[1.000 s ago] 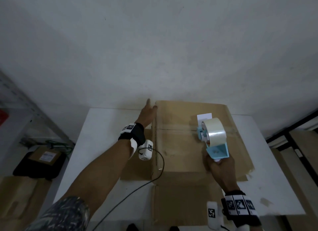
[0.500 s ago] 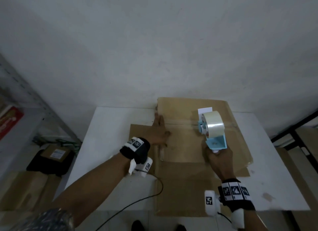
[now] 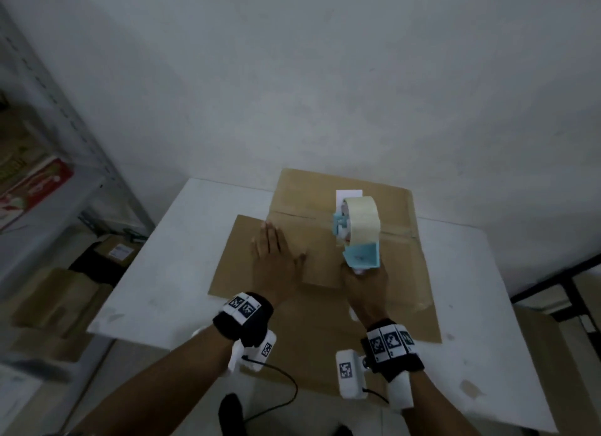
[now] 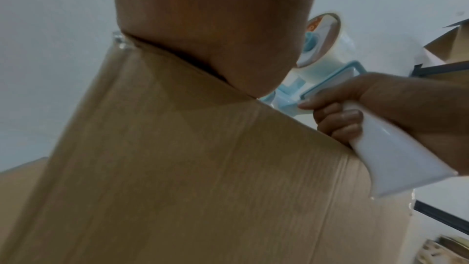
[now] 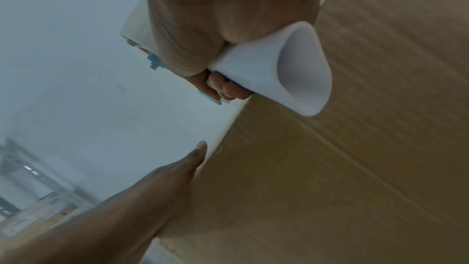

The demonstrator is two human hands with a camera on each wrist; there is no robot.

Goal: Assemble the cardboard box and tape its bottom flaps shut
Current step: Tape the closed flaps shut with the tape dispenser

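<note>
The right hand (image 3: 366, 282) closes its grip around the white handle (image 5: 274, 71) of a tape dispenser (image 3: 357, 237); in the right wrist view the fingers (image 5: 225, 87) curl under this handle, and its hollow end points toward the camera. The dispenser has a light blue frame and carries a roll of clear tape (image 3: 361, 217), which stands above the seam between two flaps of the cardboard box (image 3: 325, 321). The left hand (image 3: 276, 260) lies flat on the cardboard, just left of the dispenser, with fingers straight and spread and the palm down, so it grips nothing. In the left wrist view the palm (image 4: 215, 27) presses on an edge of the cardboard, and the right hand with the dispenser is just beside it. The box lies on a white desk (image 3: 156, 273), in the middle part of it, and its far edge is near the white wall (image 3: 292, 78). A small white label (image 3: 348, 195) is on the far flap, just behind the tape roll. On the left of the desk stands a metal shelf (image 3: 48, 182) with a red package (image 3: 35, 188), and more cardboard boxes (image 3: 58, 305) are on the floor below.
</note>
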